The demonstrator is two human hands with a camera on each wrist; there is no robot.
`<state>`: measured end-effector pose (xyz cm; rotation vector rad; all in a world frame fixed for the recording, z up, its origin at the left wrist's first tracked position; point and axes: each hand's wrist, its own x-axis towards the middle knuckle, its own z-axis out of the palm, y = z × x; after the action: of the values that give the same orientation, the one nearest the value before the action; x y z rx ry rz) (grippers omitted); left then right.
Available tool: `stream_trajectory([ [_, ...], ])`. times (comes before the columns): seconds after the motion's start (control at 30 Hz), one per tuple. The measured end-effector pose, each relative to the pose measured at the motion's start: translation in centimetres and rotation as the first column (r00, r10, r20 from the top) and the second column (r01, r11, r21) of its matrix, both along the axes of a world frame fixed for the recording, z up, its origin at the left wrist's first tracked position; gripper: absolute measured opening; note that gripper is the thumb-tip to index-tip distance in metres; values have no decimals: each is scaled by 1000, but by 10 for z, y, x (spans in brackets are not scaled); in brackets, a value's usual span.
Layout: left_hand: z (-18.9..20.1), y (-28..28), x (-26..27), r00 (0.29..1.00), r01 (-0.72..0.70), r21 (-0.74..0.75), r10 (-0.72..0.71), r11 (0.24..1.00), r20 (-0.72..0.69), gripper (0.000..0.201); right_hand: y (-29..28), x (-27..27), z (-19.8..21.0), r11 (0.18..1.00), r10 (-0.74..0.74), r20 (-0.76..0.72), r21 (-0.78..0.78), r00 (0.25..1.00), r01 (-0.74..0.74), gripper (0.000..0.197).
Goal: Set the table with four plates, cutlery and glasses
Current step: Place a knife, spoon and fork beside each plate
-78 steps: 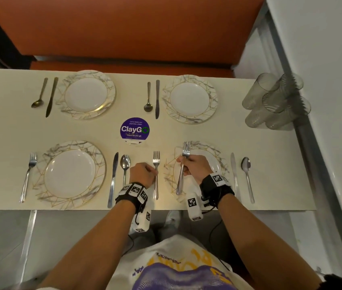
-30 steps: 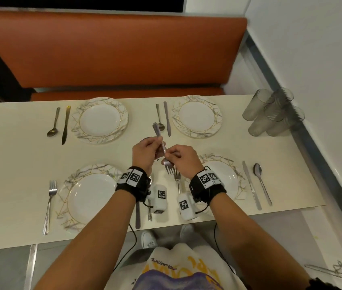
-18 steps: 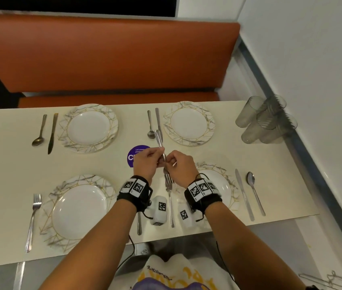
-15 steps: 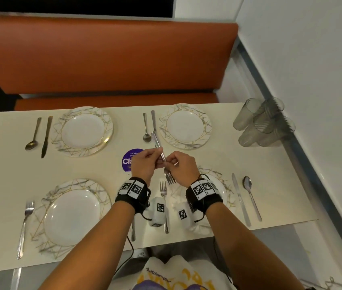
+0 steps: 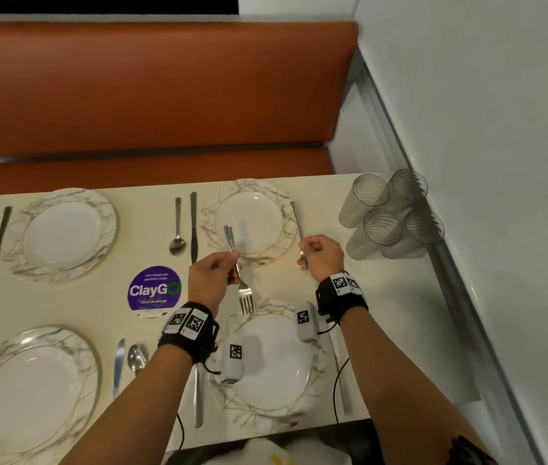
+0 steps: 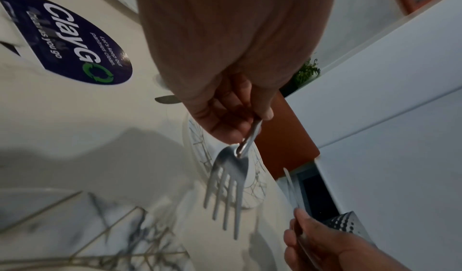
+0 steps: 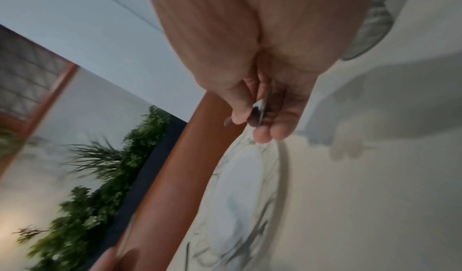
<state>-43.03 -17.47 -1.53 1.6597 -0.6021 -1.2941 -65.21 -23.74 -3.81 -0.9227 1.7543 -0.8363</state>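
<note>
My left hand grips a fork above the table, tines toward me, handle over the far right plate. The left wrist view shows the same fork pinched at its neck. My right hand grips a second fork, whose handle runs along that plate's right rim. In the right wrist view my fingers curl round its metal shaft. Three more plates lie far left, near left and near right. Several glasses stand clustered at the table's right end.
A spoon and knife lie left of the far right plate. Another knife, spoon and fork lie between the near plates. A purple sticker marks the table's middle. An orange bench runs behind; a wall on the right.
My hands, which held the two forks together over the table's middle, have parted. The right hand carried one fork right and away to the far right plate's side; the left keeps the other.
</note>
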Motion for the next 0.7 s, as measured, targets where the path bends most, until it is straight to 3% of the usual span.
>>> stream_trajectory([
  [0.1, -7, -2, -13, 1000, 11, 33, -11, 999, 21, 16, -18, -20, -19, 998, -55, -148, 1, 987, 56, 5],
  [0.23, -14, -6, -26, 998, 40, 66, -43, 997, 41, 16, -37, -32, -35, 998, 31, -266, 62, 964, -15, 12],
  [0.53, -18, -17, -34, 997, 45, 97, -51, 994, 57, 15, -47, -32, -56, 969, 241, -451, 157, 859, -189, 21],
  [0.7, -19, -16, -32, 998, 27, 102, -31, 994, 45, 15, -50, -29, -57, 977, 212, -485, 114, 848, -179, 22],
])
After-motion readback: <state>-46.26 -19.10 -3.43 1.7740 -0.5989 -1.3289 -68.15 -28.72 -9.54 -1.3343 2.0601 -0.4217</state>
